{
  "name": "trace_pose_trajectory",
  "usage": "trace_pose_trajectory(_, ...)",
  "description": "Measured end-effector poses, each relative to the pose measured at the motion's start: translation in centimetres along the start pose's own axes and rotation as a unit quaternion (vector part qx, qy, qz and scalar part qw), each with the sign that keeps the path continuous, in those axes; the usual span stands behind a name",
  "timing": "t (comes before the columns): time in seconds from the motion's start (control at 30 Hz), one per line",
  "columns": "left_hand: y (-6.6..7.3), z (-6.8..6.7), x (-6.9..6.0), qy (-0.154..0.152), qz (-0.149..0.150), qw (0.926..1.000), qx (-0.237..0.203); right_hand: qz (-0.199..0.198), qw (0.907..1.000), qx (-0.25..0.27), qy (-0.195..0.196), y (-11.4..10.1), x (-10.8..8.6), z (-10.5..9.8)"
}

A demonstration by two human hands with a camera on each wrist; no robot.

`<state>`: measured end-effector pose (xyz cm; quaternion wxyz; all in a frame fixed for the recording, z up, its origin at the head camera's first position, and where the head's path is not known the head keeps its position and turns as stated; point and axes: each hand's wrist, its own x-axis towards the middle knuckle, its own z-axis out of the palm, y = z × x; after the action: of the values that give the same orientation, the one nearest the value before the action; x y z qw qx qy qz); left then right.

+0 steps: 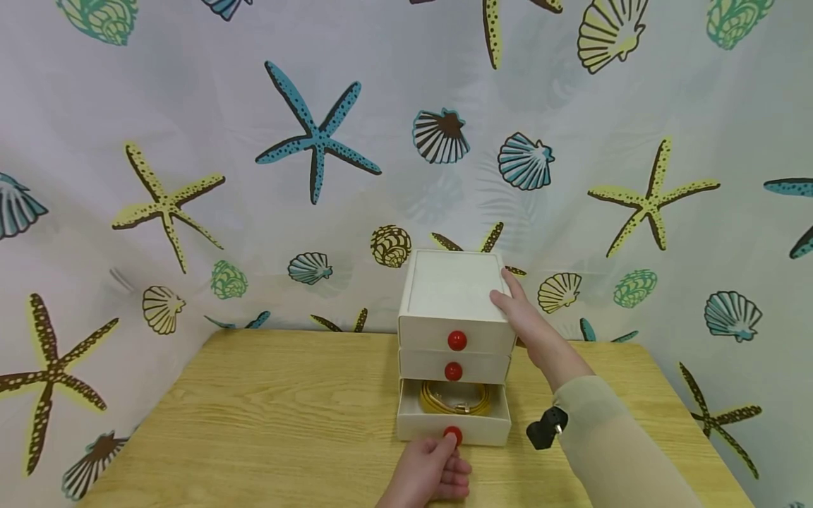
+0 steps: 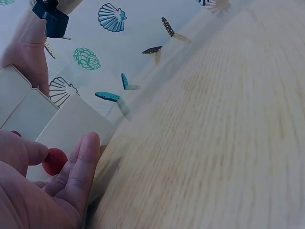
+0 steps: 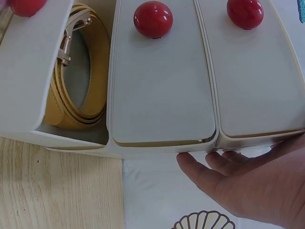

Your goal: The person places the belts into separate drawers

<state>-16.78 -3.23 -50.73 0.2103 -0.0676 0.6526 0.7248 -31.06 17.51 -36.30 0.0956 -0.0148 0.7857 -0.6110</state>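
Note:
A white box of three stacked drawers (image 1: 454,282) stands on the table, each drawer fronted by a round red knob. Its bottom drawer (image 1: 419,427) is pulled out, showing a coiled yellow-tan belt (image 3: 99,64) with a metal buckle (image 3: 68,40). My left hand (image 1: 430,471) pinches the bottom knob (image 2: 55,161) between thumb and fingers. Against the box's upper right side lies my right hand (image 1: 522,310), its fingers fairly straight and touching the side wall. The middle drawer (image 3: 162,86) and the top drawer (image 3: 257,71) are closed.
Wood-grain table (image 1: 286,416) spreads out around the box. Behind and at both sides hangs a pale curtain (image 1: 394,190) printed with starfish and shells. A small black device (image 1: 546,428) is on my right wrist.

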Motion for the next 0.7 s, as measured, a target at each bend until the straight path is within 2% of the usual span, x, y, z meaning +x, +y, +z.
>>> trace_pose_trajectory(0.3,0.4,0.0,0.6,0.010,0.008,0.9999,-0.009,-0.001,1.0000,-0.001,-0.002,0.0,0.0,-0.1)
trace_pose_trajectory(0.53,0.3,0.1,1.3,0.014,0.038,0.9988,-0.027,-0.001,1.0000,-0.003,0.002,0.0,0.0,0.0)
trace_pose_trajectory(0.7,0.7,0.1,1.8,0.024,0.034,0.9989,-0.020,-0.004,1.0000,-0.007,0.003,0.0,0.0,0.0)
